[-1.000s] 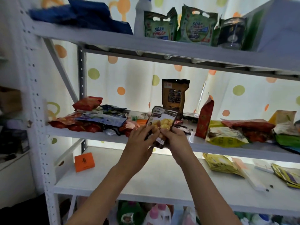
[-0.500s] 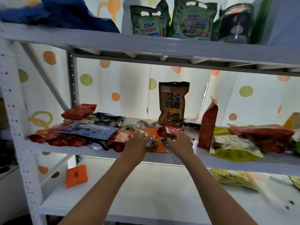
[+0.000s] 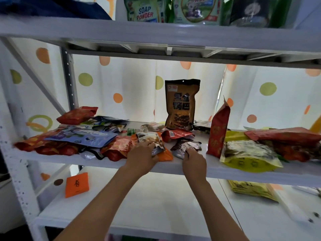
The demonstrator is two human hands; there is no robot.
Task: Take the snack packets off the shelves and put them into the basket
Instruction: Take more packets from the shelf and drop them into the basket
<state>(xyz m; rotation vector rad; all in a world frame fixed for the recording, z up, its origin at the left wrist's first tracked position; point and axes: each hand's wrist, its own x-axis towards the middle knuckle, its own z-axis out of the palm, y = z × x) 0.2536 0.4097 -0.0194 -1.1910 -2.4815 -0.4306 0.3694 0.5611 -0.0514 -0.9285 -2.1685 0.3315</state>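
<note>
Both my hands reach onto the middle shelf (image 3: pixel 191 168), which is strewn with snack packets. My left hand (image 3: pixel 142 156) grips a silver and brown packet (image 3: pixel 150 139) lying on an orange packet (image 3: pixel 165 154). My right hand (image 3: pixel 192 161) pinches the near edge of a dark brown foil packet (image 3: pixel 186 146). A tall brown pouch (image 3: pixel 181 104) stands upright behind them. A red packet (image 3: pixel 177 134) lies between it and my hands. A red pouch (image 3: pixel 218 131) stands to the right. No basket is in view.
A heap of red and blue packets (image 3: pixel 69 140) fills the shelf's left part; yellow and red bags (image 3: pixel 250 155) lie at the right. Soap powder bags (image 3: pixel 145 10) stand on the top shelf. The lower shelf holds an orange card (image 3: pixel 77 185) and a yellow packet (image 3: pixel 251 189).
One second ago both hands held one packet up in front of the shelf. It now lies on the shelf, and the hands have parted onto two separate packets. The camera has moved closer.
</note>
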